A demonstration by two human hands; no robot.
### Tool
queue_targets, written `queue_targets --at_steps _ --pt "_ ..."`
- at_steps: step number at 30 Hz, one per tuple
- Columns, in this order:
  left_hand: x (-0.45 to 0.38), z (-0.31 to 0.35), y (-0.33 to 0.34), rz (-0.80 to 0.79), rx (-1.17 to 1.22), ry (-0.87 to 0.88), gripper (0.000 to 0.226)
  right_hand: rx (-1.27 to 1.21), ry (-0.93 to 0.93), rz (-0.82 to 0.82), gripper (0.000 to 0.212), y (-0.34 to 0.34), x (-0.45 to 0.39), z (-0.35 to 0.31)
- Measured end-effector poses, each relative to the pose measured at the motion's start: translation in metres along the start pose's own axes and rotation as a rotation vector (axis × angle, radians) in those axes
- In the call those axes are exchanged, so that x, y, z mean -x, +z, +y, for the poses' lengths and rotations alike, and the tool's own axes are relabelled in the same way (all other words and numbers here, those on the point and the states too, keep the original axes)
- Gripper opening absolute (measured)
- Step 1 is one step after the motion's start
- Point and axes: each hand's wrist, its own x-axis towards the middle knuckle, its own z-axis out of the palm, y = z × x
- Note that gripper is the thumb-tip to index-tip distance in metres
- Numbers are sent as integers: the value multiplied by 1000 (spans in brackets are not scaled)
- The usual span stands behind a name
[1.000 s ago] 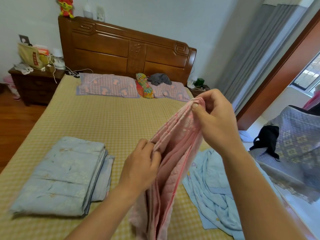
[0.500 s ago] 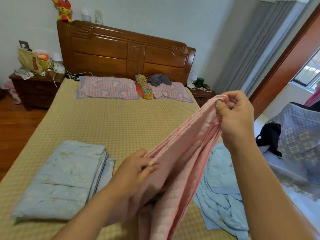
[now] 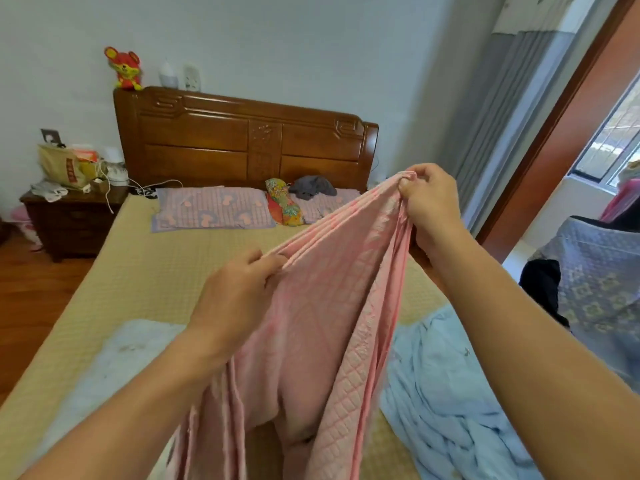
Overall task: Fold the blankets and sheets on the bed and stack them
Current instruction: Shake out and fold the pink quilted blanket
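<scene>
A pink quilted blanket [image 3: 332, 327] hangs in several layers between my hands above the bed [image 3: 149, 271]. My right hand [image 3: 429, 202] pinches its top corner, raised high toward the headboard. Lower and nearer to me, my left hand [image 3: 235, 299] grips the same edge. A folded pale blue blanket [image 3: 114, 368] lies flat on the bed at the lower left, partly hidden by my left arm. On the right side of the bed lies a crumpled light blue sheet [image 3: 440, 393].
Two purple pillows [image 3: 211, 209], a floral cushion [image 3: 284, 202] and a grey cloth [image 3: 311, 185] lie by the wooden headboard [image 3: 242, 140]. A cluttered nightstand [image 3: 72, 216] stands left of the bed. A chair with a patterned cover [image 3: 599, 278] stands at the right.
My right hand has lifted the blanket's corner up and to the right. My left hand has slid along the edge, so the pink blanket is stretched wider.
</scene>
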Motion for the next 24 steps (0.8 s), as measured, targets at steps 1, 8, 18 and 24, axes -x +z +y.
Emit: queue_targets --at_steps 1,8,18,24 --pt "-27 -3 -12 18 -33 3 18 -69 32 5 15 2 -13 -15" --pt "-59 37 -63 -136 -51 273 14 -609 12 17 15 -5 -46 -81" --pt "29 26 4 -96 4 -66 65 -280 28 -65 32 34 -15 -38" --pt "49 27 8 -65 93 -173 24 -288 45 -101 32 41 -2 -32"
